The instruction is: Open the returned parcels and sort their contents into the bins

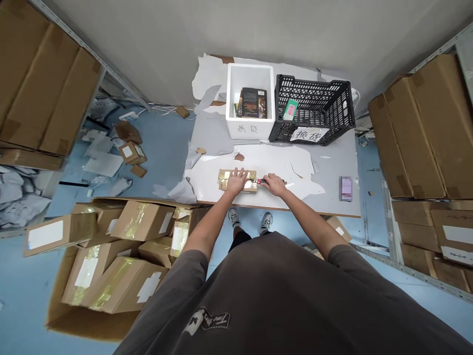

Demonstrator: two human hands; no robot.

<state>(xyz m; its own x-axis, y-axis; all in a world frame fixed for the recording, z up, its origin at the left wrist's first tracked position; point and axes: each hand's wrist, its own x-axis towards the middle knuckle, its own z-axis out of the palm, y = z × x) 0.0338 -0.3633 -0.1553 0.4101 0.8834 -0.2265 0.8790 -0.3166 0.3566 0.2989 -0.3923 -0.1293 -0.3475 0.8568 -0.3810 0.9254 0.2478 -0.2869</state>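
A small cardboard box (223, 180) with shiny clear tape lies near the front edge of the worktable (254, 198). My left hand (237, 181) rests flat on top of it, fingers spread and pointing away from me. In my right hand (274, 185) is a box cutter (261, 181) with a red and black body, gripped in closed fingers. Its front end points left and meets the right end of the box; the blade is too small to make out.
Behind the box stand a white foam bin (250, 129) holding books and a black plastic crate (314, 129) with a green-edged item. A blurred purple item (346, 189) lies at the table's right. A big carton (107, 329) of parcels sits left; shelves with stacked boxes (424, 128) flank the table.
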